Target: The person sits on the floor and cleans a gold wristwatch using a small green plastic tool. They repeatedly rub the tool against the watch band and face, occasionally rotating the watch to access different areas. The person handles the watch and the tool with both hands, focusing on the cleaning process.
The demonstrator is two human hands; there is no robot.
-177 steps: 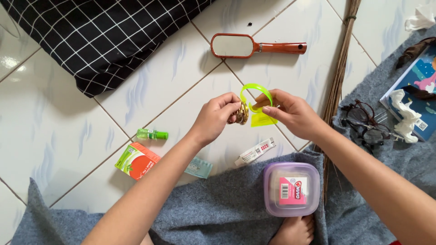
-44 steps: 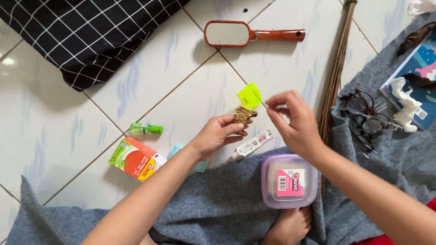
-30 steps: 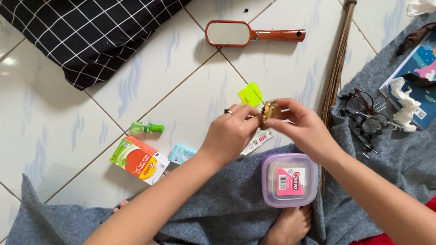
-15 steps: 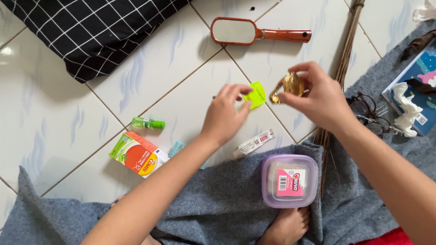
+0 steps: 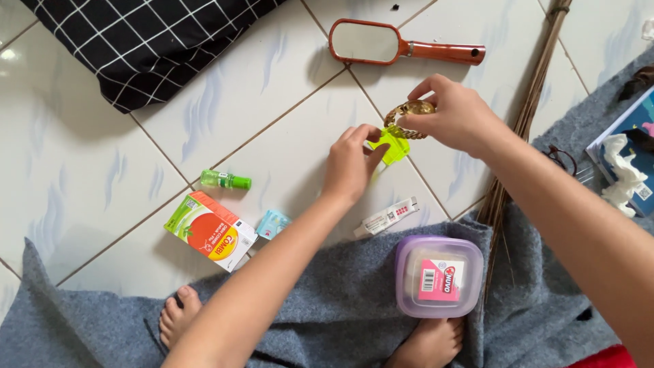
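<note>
My right hand (image 5: 455, 116) holds a gold metal bracelet (image 5: 407, 111) above the white tiled floor, pinched between thumb and fingers. Just below it, my left hand (image 5: 352, 163) pinches a small neon-green plastic piece (image 5: 392, 147) that lies on the tiles. The two hands are close together, near the middle of the view.
A red-framed hand mirror (image 5: 392, 44) lies at the top, a black checked cushion (image 5: 143, 41) top left. A small green bottle (image 5: 225, 180), a carton (image 5: 208, 230), a small blue packet (image 5: 274, 223), a white tube (image 5: 386, 216) and a lidded purple tub (image 5: 439, 276) lie around a grey blanket (image 5: 327, 307). Broom sticks (image 5: 524, 116) run along the right.
The gold bracelet passed from my left hand to my right, which lifted it up and away. My left hand moved onto the green piece on the floor.
</note>
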